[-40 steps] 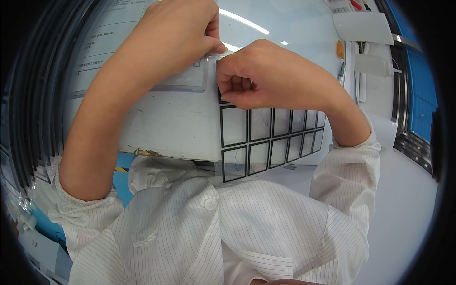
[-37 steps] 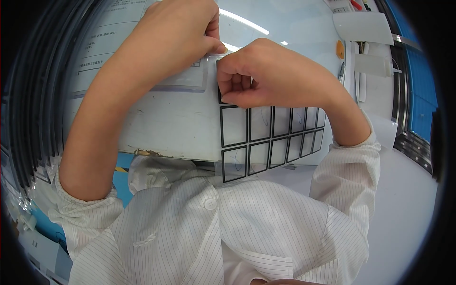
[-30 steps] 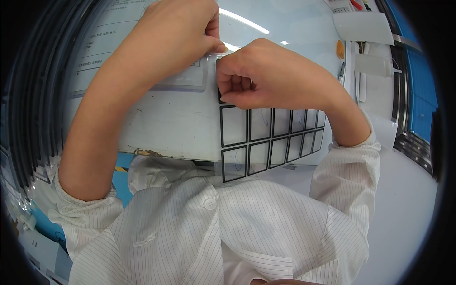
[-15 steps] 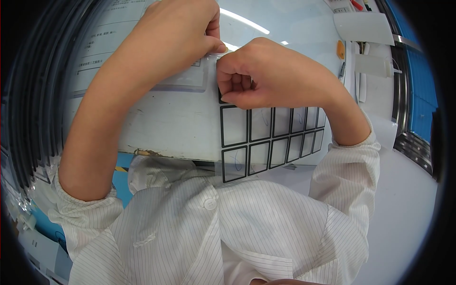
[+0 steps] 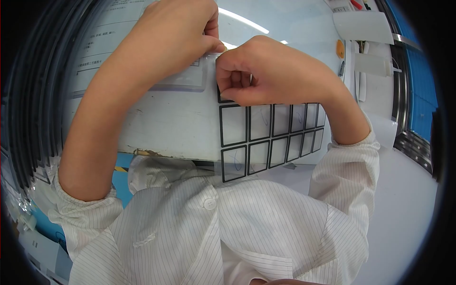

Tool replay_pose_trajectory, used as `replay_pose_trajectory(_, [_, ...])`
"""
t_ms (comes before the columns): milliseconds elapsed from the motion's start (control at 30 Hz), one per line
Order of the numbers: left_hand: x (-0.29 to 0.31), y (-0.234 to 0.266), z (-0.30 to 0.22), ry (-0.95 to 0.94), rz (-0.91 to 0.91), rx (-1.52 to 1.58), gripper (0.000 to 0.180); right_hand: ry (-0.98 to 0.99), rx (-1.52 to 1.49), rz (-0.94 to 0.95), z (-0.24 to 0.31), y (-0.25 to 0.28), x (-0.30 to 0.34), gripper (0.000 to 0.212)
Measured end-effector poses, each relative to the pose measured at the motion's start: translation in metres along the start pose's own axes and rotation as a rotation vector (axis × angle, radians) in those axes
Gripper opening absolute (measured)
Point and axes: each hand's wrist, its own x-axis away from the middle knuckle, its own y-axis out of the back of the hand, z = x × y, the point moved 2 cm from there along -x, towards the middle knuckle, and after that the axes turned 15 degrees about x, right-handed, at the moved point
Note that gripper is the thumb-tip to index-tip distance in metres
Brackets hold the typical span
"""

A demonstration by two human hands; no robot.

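A clear sheet printed with rows of black rectangular frames [image 5: 259, 142] lies on the white table and hangs past its near edge. Blue pen squiggles mark some of its frames. My right hand [image 5: 247, 73] is closed over the sheet's left side, fingers curled in and thumb bent along a black frame. My left hand [image 5: 187, 31] is just beyond and to the left, thumb and forefinger pinched close to my right knuckles. Whatever either pinch holds is too small or hidden to make out. Under my left forearm lies a printed paper in a clear sleeve [image 5: 183, 84].
The table's front edge [image 5: 149, 153] is chipped. An orange item [image 5: 340, 49] and a pen [image 5: 342, 70] lie at the right, near white containers [image 5: 373, 65]. Dark stacked sheets or strips [image 5: 35, 95] stand along the far left.
Both hands keep almost the same pose and place. My right hand has shifted very slightly up, and the sheet lies nearly as before.
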Motion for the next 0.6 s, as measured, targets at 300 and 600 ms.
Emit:
replay_pose_trajectory(300, [-0.013,0.000,-0.029,0.488,0.075,-0.233,0.018,-0.041,0.031,-0.111,-0.002,-0.013,0.020,0.009])
replay_pose_trajectory(600, [-0.014,0.000,-0.029,0.462,0.072,-0.270,0.019,-0.005,0.170,-0.191,0.001,-0.013,0.029,0.013])
